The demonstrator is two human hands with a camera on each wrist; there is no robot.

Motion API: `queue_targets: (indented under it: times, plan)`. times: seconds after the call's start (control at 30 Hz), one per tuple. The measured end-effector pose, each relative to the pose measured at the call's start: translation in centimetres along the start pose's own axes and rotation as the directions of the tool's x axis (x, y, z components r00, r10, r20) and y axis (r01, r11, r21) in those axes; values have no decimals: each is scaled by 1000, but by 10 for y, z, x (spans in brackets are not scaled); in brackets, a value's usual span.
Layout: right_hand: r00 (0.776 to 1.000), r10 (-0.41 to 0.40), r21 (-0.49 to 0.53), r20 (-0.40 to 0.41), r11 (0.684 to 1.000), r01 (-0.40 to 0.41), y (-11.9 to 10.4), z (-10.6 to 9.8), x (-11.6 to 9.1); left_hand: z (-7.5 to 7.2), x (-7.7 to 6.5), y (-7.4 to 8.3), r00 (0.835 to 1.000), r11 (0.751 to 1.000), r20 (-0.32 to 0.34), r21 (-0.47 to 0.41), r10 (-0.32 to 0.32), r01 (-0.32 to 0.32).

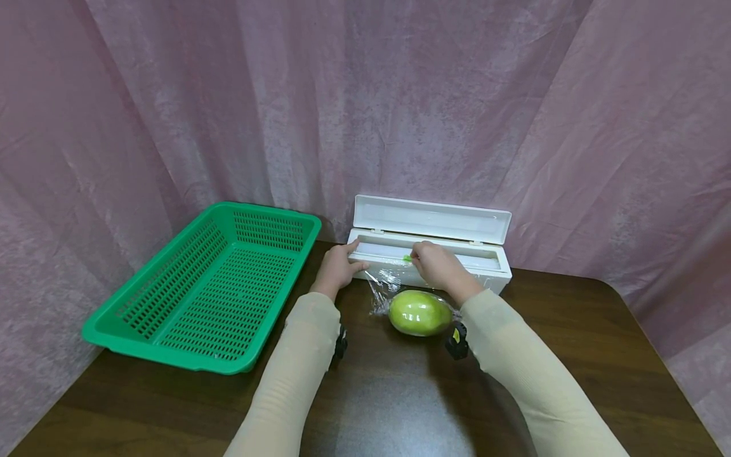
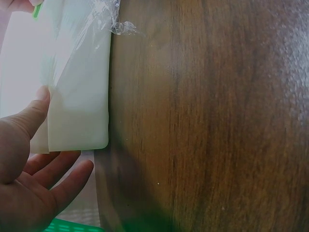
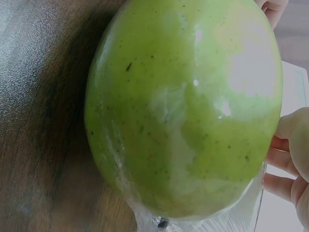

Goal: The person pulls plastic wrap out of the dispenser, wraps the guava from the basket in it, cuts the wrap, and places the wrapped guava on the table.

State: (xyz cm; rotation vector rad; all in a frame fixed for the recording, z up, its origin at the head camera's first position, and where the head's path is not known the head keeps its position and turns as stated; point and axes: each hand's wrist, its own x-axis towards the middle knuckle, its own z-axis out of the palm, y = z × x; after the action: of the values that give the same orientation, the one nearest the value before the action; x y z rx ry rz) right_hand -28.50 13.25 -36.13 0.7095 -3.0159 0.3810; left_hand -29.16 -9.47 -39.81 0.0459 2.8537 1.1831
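A white cling film dispenser box [image 1: 402, 275] stands at the back of the table, its lid [image 1: 432, 219] raised. My left hand [image 1: 335, 268] grips the box's left end, the thumb [image 2: 36, 111] on the edge and the fingers at the end face. Over the box's front edge, my right hand [image 1: 440, 265] pinches a small green slider [image 1: 407, 258], mostly hidden by the fingers. Clear film [image 1: 384, 284] hangs down the front of the box. Just before it, a speckled green oval fruit [image 1: 419, 313] lies on the table, wrapped in glossy film and below my right wrist.
A green plastic basket [image 1: 165, 350] with slotted walls stands on the left of the brown wooden table [image 1: 388, 406]. Behind the table hangs a pink curtain [image 1: 434, 95]. The right table edge slants away beyond my right sleeve [image 1: 531, 374].
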Motion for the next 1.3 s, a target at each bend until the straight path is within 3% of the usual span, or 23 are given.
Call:
queue_targets:
  times: [1.3]
  plan:
    - [1000, 30, -4, 4, 1000, -30, 2, -4, -7, 1, -1, -1, 1000, 1000, -5, -8, 14, -14]
